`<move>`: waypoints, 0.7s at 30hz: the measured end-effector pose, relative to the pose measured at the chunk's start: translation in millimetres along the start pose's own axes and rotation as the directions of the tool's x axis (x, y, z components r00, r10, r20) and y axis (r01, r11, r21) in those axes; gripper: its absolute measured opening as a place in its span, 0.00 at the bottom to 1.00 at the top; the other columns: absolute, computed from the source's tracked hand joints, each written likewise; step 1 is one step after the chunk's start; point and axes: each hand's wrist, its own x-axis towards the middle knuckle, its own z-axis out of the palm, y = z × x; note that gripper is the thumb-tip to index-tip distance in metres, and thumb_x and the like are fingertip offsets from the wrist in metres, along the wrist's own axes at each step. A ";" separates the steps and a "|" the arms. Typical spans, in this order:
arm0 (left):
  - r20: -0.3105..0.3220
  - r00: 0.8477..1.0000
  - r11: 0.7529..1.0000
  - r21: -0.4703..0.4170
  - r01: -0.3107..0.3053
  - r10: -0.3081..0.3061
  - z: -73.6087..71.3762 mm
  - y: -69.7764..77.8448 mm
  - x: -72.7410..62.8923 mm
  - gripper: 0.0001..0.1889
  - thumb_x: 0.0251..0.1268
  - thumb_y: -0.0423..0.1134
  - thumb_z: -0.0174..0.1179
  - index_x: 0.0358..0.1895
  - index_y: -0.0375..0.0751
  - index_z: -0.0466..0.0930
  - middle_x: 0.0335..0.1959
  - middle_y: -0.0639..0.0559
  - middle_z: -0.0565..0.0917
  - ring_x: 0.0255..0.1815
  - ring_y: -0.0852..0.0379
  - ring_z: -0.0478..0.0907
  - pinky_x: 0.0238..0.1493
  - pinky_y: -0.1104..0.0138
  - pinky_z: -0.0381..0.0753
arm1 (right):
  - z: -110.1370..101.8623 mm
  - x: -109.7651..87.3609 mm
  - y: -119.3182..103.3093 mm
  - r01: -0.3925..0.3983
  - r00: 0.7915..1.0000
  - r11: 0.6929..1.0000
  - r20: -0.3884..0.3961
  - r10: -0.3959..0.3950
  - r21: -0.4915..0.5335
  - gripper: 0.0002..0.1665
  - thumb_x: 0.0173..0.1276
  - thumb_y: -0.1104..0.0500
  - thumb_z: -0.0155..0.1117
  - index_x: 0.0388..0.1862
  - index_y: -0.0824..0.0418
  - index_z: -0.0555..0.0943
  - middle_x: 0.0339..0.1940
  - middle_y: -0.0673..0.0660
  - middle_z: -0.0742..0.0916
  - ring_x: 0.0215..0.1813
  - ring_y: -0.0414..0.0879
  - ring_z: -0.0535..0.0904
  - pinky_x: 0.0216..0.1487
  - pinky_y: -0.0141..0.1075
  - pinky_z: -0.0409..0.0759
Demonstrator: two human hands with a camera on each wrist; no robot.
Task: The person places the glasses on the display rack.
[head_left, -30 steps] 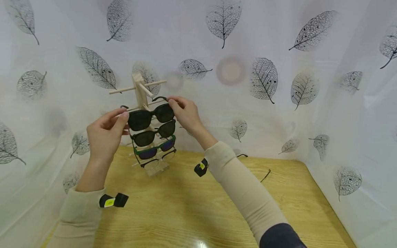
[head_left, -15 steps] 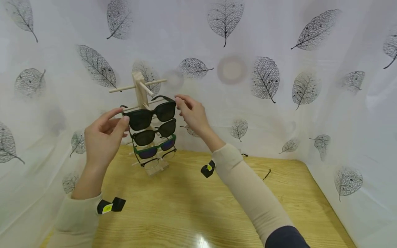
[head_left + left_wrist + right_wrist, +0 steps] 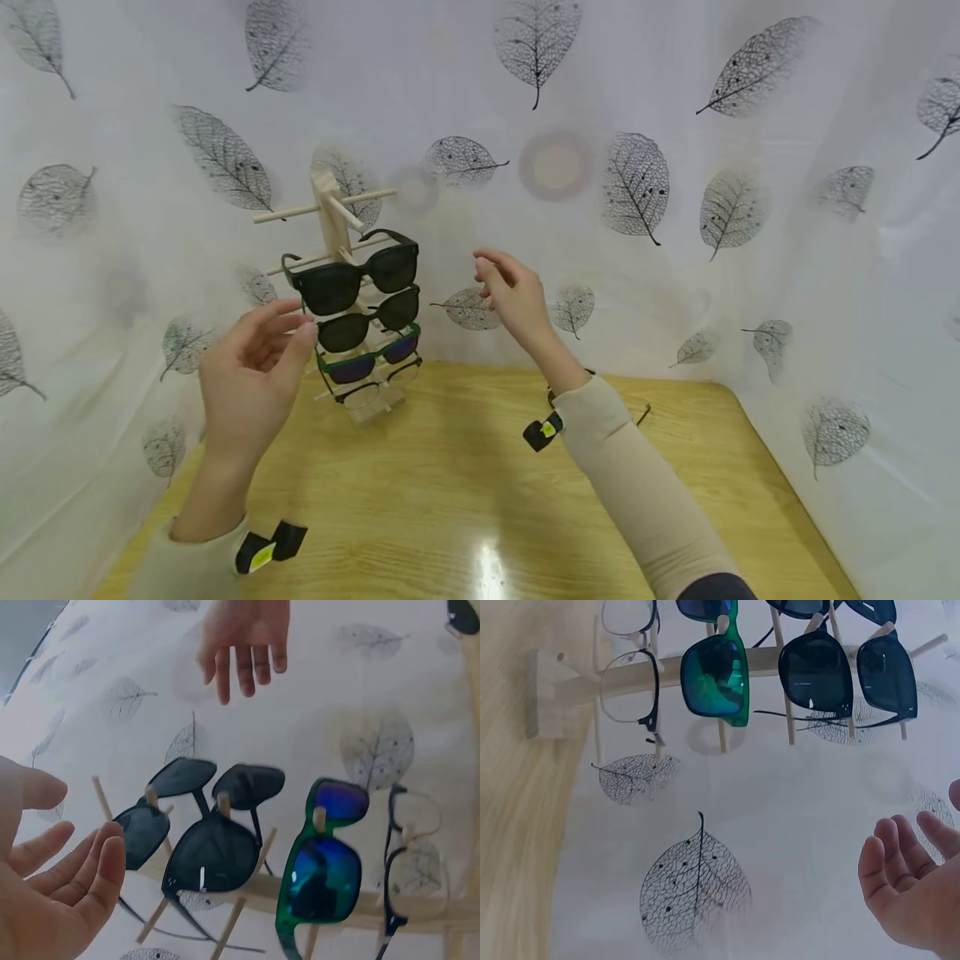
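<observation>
A wooden eyeglass stand [image 3: 330, 218] stands at the left with several pairs hung one below another. The uppermost pair is black sunglasses [image 3: 331, 289]. Under it hang other dark sunglasses [image 3: 344, 333], green-framed sunglasses [image 3: 352, 369] with blue-purple lenses, and clear glasses [image 3: 364, 397] with a dark upper rim. My left hand [image 3: 251, 367] is beside the left end of the black sunglasses, its fingers loosely bent and holding nothing. To the right of the stand, my right hand [image 3: 517, 300] hangs in the air, relaxed, apart from every pair, as the right wrist view also shows.
On the wooden table [image 3: 450, 483], behind my right sleeve, lies another pair of glasses, mostly hidden; a thin temple arm [image 3: 643, 414] shows. The stand's top pegs [image 3: 288, 214] stick out above the black sunglasses. A white leaf-print curtain [image 3: 465, 75] surrounds the table.
My right hand has let go of the black sunglasses and drawn away to the right. My left hand has released their left side and dropped slightly. The sunglasses stay on the stand.
</observation>
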 end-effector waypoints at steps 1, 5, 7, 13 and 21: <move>0.021 1.000 1.000 -0.023 0.000 0.000 2.9 0.4 -2.2 0.16 0.72 0.31 0.67 0.61 0.40 0.87 0.42 0.72 0.89 0.38 0.71 0.86 0.37 0.82 0.80 | -3.4 -3.0 2.4 -0.001 1.000 1.000 -0.009 0.001 0.001 0.22 0.85 0.48 0.55 0.68 0.55 0.82 0.48 0.61 0.88 0.39 0.48 0.83 0.40 0.41 0.86; 0.140 0.990 0.996 -0.092 0.002 0.011 18.9 -0.3 -9.2 0.19 0.71 0.29 0.67 0.63 0.38 0.84 0.46 0.64 0.89 0.41 0.70 0.86 0.41 0.80 0.82 | -15.5 -16.8 14.7 -0.025 0.999 1.000 -0.028 0.025 -0.009 0.23 0.85 0.47 0.54 0.67 0.56 0.82 0.48 0.61 0.88 0.39 0.46 0.83 0.39 0.41 0.86; 0.194 0.981 0.993 -0.115 0.005 0.017 29.4 -2.1 -12.5 0.19 0.72 0.29 0.66 0.64 0.39 0.84 0.47 0.62 0.89 0.43 0.71 0.86 0.42 0.79 0.83 | -21.1 -24.3 21.3 -0.041 0.999 0.999 -0.036 0.040 -0.015 0.23 0.86 0.46 0.54 0.68 0.56 0.82 0.48 0.60 0.87 0.38 0.42 0.82 0.40 0.45 0.87; 0.331 0.943 0.984 -0.178 0.025 0.036 62.1 -17.0 -20.9 0.19 0.73 0.31 0.66 0.65 0.44 0.83 0.51 0.51 0.88 0.47 0.69 0.85 0.44 0.77 0.84 | -39.7 -45.7 38.5 -0.067 0.995 0.997 -0.075 0.064 -0.037 0.24 0.86 0.45 0.53 0.69 0.55 0.82 0.50 0.60 0.87 0.42 0.51 0.83 0.38 0.37 0.86; 0.503 0.864 0.983 -0.147 0.113 -0.025 107.6 -30.3 -28.4 0.20 0.78 0.39 0.63 0.69 0.46 0.79 0.54 0.43 0.89 0.52 0.52 0.87 0.52 0.65 0.87 | -65.9 -79.1 61.3 -0.155 0.975 0.987 -0.165 0.146 -0.041 0.24 0.85 0.45 0.55 0.69 0.55 0.82 0.48 0.58 0.87 0.38 0.39 0.82 0.35 0.29 0.83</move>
